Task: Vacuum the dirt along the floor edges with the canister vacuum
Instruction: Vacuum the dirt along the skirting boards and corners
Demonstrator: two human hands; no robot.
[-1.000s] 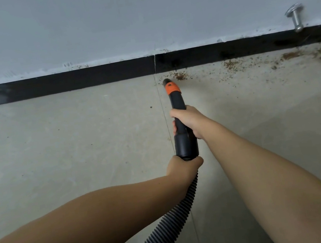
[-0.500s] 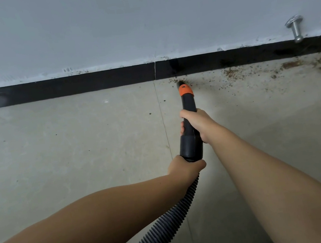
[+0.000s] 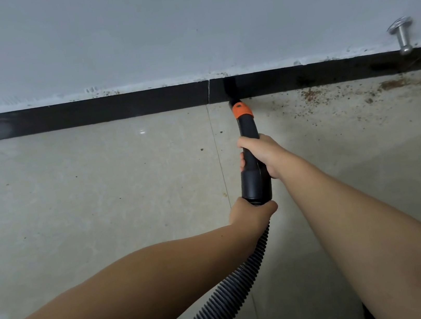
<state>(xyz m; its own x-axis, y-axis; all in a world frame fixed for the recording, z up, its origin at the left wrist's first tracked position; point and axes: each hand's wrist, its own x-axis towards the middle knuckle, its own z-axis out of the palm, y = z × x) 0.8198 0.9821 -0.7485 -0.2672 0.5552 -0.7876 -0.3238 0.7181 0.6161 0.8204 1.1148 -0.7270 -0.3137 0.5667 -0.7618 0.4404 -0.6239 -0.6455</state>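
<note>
floor-edge dirt beside nozzle, both hands gripping.

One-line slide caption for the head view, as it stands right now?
Both hands, right hand and left hand, hold the vacuum nozzle at the black baseboard, dirt to its right.

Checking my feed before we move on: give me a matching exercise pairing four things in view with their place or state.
Things:
1. left hand
2. right hand
3. nozzle tip
4. door stop

Places or states:
A. at the foot of the black skirting
B. on the wall, far right
C. grips the nozzle tube
D. holds the ribbed hose end

Pairs: 1-D, 2-C, 3-A, 4-B
</note>
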